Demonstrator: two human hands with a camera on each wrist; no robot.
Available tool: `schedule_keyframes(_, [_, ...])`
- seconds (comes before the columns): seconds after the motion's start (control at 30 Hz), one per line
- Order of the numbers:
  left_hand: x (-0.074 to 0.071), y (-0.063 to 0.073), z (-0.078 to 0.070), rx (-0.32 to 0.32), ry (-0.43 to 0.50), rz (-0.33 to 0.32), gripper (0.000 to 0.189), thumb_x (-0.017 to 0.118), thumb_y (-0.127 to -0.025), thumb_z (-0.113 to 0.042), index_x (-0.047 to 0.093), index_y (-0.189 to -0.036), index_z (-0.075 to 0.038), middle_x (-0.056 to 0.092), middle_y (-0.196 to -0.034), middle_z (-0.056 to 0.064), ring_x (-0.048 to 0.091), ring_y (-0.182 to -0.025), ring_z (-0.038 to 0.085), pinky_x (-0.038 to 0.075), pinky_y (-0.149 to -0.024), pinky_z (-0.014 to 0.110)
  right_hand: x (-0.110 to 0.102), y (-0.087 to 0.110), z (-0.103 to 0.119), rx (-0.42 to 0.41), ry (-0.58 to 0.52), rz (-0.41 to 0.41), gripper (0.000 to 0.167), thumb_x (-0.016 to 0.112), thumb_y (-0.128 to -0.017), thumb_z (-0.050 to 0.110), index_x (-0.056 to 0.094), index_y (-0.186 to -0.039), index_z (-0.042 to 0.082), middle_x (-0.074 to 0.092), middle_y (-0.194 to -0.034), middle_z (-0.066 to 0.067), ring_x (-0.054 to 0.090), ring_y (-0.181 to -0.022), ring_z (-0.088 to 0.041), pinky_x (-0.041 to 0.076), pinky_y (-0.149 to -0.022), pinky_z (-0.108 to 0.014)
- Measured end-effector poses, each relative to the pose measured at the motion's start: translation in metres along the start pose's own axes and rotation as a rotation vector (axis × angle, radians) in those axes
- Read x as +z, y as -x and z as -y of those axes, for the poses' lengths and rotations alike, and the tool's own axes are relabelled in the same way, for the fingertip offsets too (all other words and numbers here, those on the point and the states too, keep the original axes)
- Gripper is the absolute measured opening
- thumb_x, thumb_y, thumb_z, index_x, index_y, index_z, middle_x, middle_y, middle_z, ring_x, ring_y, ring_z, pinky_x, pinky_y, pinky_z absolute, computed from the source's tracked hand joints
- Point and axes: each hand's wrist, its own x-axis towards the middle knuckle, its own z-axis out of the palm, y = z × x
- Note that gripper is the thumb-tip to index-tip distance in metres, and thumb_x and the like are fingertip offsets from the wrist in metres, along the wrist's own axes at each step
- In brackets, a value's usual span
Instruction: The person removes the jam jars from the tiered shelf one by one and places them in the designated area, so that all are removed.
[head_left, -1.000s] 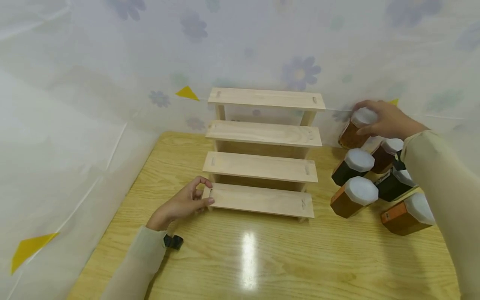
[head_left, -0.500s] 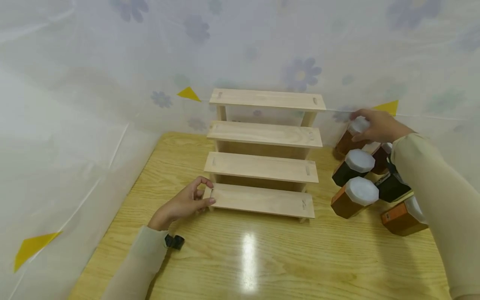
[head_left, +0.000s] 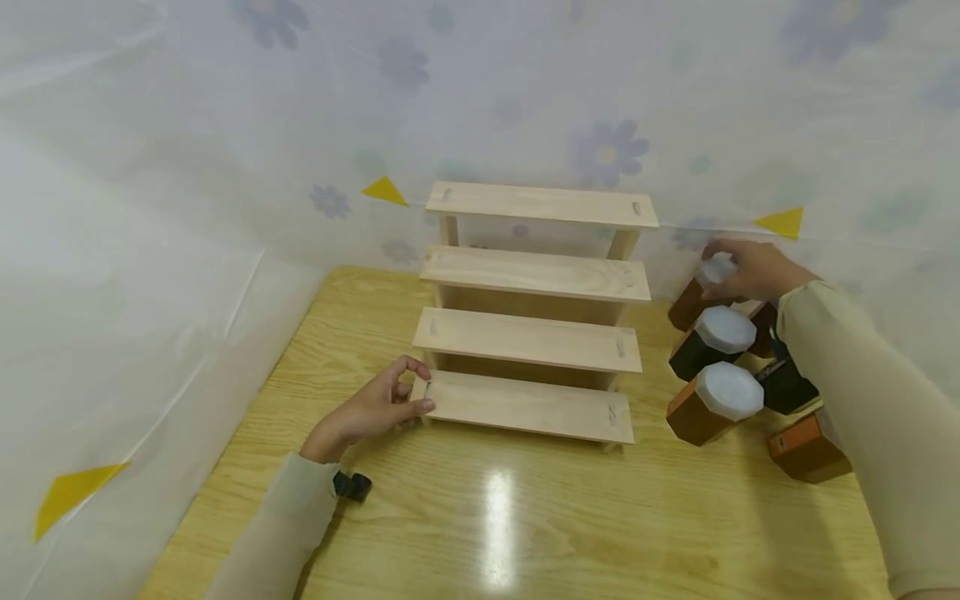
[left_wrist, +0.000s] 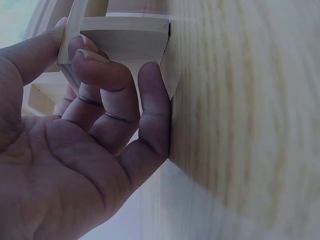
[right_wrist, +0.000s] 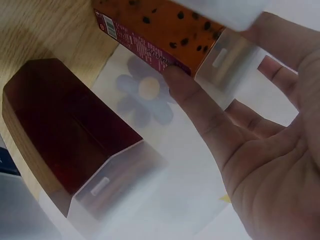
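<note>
A pale wooden stepped shelf (head_left: 525,408) with several tiers stands on the table. My left hand (head_left: 371,408) pinches the left end of its lowest board between thumb and index finger. The left wrist view shows this hand (left_wrist: 85,130) with the other fingers curled beside the board's end. At the back right, my right hand (head_left: 757,268) grips an octagonal box (head_left: 686,307) around its frosted lid. In the right wrist view that box (right_wrist: 160,25) is orange with dark spots and a barcode, and fingertips touch its side.
Beside the gripped box stand more lidded octagonal boxes: a dark green one (head_left: 693,357), an orange-brown one (head_left: 693,414), another orange-brown one (head_left: 808,448), and a dark red one (right_wrist: 65,120). The right sleeve (head_left: 847,400) partly hides some. A flowered sheet (head_left: 525,92) hangs behind the table (head_left: 420,517).
My right hand has lowered the octagonal box slightly, moving it a little left at the table's back. My left hand keeps its pinch on the shelf. The view has shifted slightly.
</note>
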Motion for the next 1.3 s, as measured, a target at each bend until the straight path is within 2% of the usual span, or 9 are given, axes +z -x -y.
schedule_keyframes(0.27, [-0.001, 0.0, -0.002, 0.008, -0.005, -0.005, 0.042, 0.065, -0.105, -0.014, 0.039, -0.137, -0.011, 0.051, -0.073, 0.005, 0.049, -0.064, 0.022, 0.045, -0.058, 0.031, 0.002, -0.006, -0.005, -0.035, 0.04, -0.009, 0.07, 0.084, -0.089, 0.036, 0.049, -0.141, 0.004, 0.049, -0.138, -0.037, 0.056, -0.11, -0.052, 0.048, -0.081, -0.061])
schedule_keyframes(0.53, [-0.003, -0.002, -0.002, 0.01, -0.019, -0.001, 0.042, 0.065, -0.105, -0.015, 0.039, -0.136, -0.01, 0.05, -0.072, 0.004, 0.048, -0.064, 0.021, 0.044, -0.058, 0.031, 0.004, -0.002, -0.001, -0.013, 0.013, 0.021, 0.068, 0.08, -0.093, 0.031, 0.045, -0.144, 0.003, 0.039, -0.146, -0.04, 0.045, -0.123, -0.062, 0.045, -0.088, -0.068])
schedule_keyframes(0.67, [-0.004, -0.001, 0.0, -0.013, -0.011, -0.016, 0.043, 0.067, -0.104, -0.016, 0.04, -0.136, -0.01, 0.05, -0.073, 0.004, 0.048, -0.066, 0.023, 0.045, -0.059, 0.031, 0.006, -0.001, 0.002, -0.012, 0.004, 0.014, 0.065, 0.072, -0.099, 0.036, 0.044, -0.147, 0.002, 0.039, -0.147, -0.04, 0.043, -0.126, -0.062, 0.043, -0.092, -0.071])
schedule_keyframes(0.9, [-0.003, -0.003, 0.003, 0.017, -0.019, -0.046, 0.04, 0.069, -0.102, -0.014, 0.045, -0.134, -0.01, 0.048, -0.073, 0.005, 0.048, -0.064, 0.022, 0.046, -0.058, 0.031, -0.004, 0.011, 0.025, -0.017, -0.046, -0.082, 0.06, 0.057, -0.107, 0.036, 0.04, -0.15, -0.003, 0.036, -0.146, -0.041, 0.039, -0.127, -0.062, 0.036, -0.097, -0.075])
schedule_keyframes(1.0, [-0.001, -0.005, 0.003, 0.026, -0.01, -0.056, 0.035, 0.068, -0.103, -0.018, 0.048, -0.132, -0.01, 0.051, -0.08, 0.008, 0.055, -0.07, 0.024, 0.053, -0.063, 0.035, -0.008, 0.022, 0.036, -0.032, -0.066, -0.147, 0.063, 0.053, -0.109, 0.038, 0.037, -0.153, -0.005, 0.033, -0.149, -0.041, 0.034, -0.132, -0.062, 0.031, -0.101, -0.076])
schedule_keyframes(1.1, [-0.003, -0.004, 0.001, 0.027, -0.015, -0.098, 0.029, 0.065, -0.106, -0.024, 0.055, -0.128, -0.009, 0.057, -0.098, 0.014, 0.063, -0.084, 0.029, 0.059, -0.071, 0.041, -0.011, 0.035, 0.052, -0.044, -0.069, -0.242, 0.063, 0.049, -0.11, 0.038, 0.036, -0.154, -0.005, 0.031, -0.152, -0.04, 0.029, -0.137, -0.061, 0.027, -0.104, -0.077])
schedule_keyframes(1.2, [-0.007, -0.002, -0.004, 0.042, -0.071, -0.194, 0.029, 0.063, -0.106, -0.03, 0.064, -0.124, -0.007, 0.061, -0.116, 0.016, 0.067, -0.096, 0.032, 0.061, -0.077, 0.045, -0.013, 0.051, 0.07, -0.054, -0.078, -0.345, 0.061, 0.047, -0.111, 0.036, 0.035, -0.156, -0.003, 0.029, -0.156, -0.038, 0.025, -0.142, -0.059, 0.022, -0.107, -0.077])
schedule_keyframes(1.3, [-0.011, 0.003, -0.013, 0.082, -0.26, -0.357, 0.028, 0.064, -0.106, -0.033, 0.069, -0.118, -0.009, 0.067, -0.117, 0.01, 0.068, -0.099, 0.029, 0.059, -0.079, 0.043, -0.009, 0.065, 0.089, -0.102, -0.076, -0.449, 0.058, 0.051, -0.11, 0.032, 0.039, -0.154, -0.003, 0.033, -0.154, -0.036, 0.025, -0.142, -0.058, 0.021, -0.109, -0.076])
